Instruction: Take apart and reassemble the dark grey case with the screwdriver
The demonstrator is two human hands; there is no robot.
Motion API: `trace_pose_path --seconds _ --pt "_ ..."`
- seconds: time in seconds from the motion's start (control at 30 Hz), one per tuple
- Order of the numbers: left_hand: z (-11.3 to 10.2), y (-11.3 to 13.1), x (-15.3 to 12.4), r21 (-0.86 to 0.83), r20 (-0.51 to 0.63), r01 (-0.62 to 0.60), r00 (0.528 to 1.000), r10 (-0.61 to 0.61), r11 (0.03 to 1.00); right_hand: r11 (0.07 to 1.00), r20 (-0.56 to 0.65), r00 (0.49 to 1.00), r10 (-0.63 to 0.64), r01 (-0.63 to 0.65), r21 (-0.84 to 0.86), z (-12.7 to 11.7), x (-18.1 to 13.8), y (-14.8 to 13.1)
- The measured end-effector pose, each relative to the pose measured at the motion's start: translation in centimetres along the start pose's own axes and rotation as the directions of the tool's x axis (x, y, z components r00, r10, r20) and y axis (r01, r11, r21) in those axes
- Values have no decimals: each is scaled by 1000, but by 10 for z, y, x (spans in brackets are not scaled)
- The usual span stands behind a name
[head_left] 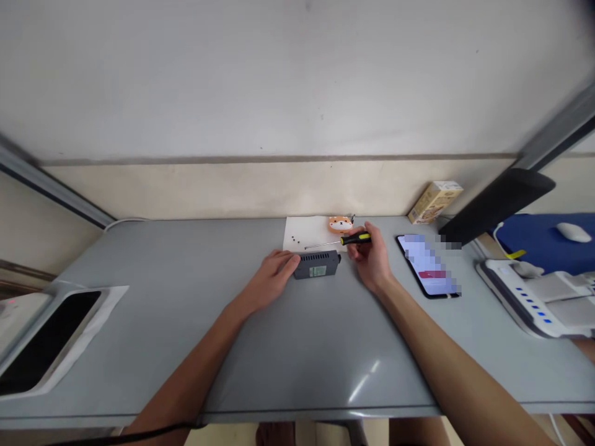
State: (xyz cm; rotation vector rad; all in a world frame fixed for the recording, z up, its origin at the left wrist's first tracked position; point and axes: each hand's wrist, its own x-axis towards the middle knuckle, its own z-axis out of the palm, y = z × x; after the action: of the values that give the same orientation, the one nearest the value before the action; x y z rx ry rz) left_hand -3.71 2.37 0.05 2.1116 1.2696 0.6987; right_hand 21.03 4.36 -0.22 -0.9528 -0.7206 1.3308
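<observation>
A small dark grey box [317, 265] with a label on its top lies on the grey table [297, 347]. My left hand [274, 275] rests against the box's left end, its fingers laid on it and holding it down. My right hand [369, 257] is closed around the yellow-and-black handle of a screwdriver [339, 241], whose thin shaft points left above the box. Behind the box lies a white sheet of paper [304, 232] with a few tiny dark screws [297, 238] on it.
An orange animal-shaped trinket [340, 223] sits at the paper's far corner. A phone [428, 265] lies to the right, a small carton [434, 201] behind it. A white device with blue lights [534, 297] stands far right, a dark-screened device [46, 341] far left.
</observation>
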Motion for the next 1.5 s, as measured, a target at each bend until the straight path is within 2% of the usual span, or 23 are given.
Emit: trace_pose_path --seconds 0.1,0.23,0.53,0.7,0.8,1.0,1.1,1.23,1.37,1.5 --pt "3 2 -6 -64 -68 29 997 -33 998 1000 18 1000 19 -19 4 3 -3 1" --pt "7 1 -18 -116 -219 -32 976 6 993 999 90 995 41 -39 -28 5 -7 3" --pt "10 4 -26 14 -384 -152 912 145 988 996 99 994 42 -33 -86 7 -10 3" --pt "13 4 -24 108 -398 -209 887 234 972 994 91 995 37 -27 -111 7 -9 3" --pt "13 -1 -22 220 -400 -230 865 303 948 994 90 995 30 -21 -106 7 -9 2" --pt "6 -9 -22 393 -293 -252 877 380 884 993 51 999 -9 15 -116 3 -4 2" --pt "4 -8 -23 397 -248 -307 872 423 865 958 59 997 -42 57 -280 3 -2 6" --pt "4 -7 -23 364 -291 -320 853 433 875 882 138 987 -77 132 -451 4 -4 11" --pt "4 -7 -24 326 -358 -288 844 400 900 854 194 979 -60 151 -498 5 -6 13" --pt "3 -7 -24 286 -396 -299 829 396 911 858 184 980 -73 155 -489 6 -7 12"
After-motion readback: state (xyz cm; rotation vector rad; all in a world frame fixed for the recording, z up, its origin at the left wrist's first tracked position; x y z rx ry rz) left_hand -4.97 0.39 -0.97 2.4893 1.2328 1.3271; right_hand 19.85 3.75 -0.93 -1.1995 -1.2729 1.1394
